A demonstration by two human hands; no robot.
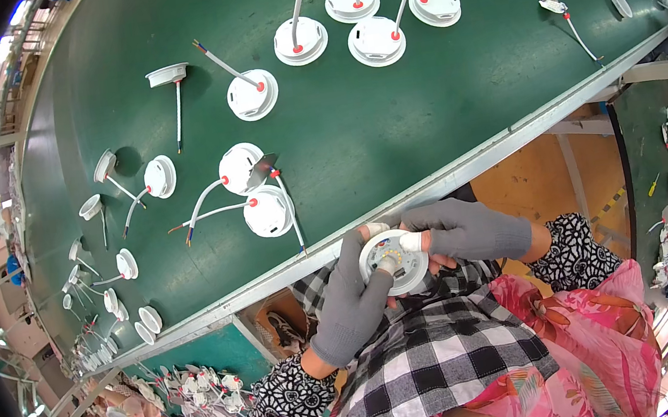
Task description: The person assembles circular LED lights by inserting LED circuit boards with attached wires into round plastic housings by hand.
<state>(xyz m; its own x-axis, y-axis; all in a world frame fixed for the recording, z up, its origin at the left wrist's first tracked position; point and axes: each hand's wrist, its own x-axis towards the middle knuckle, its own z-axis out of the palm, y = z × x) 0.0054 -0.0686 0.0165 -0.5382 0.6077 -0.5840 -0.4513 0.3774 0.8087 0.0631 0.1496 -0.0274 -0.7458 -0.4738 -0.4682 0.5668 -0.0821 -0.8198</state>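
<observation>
A long green table (pixel 422 114) with a pale metal edge (pixel 508 132) runs slantwise, rising to the right. White round lamp housings (pixel 378 43) lie scattered over it, many with a white cable (pixel 297 25) leaving a red collar (pixel 298 49) and ending in coloured wires. Several group along the top; others thin out leftward, then crowd the far left end. Toward the right lies a small cabled part (pixel 552 5), near a white disc (pixel 621 4).

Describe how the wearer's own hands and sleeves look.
The left hand and right hand wear grey gloves, with white coverings on some fingertips. Both sleeves are black with a white pattern and stop short of the gloves, leaving the wrists bare.
</observation>
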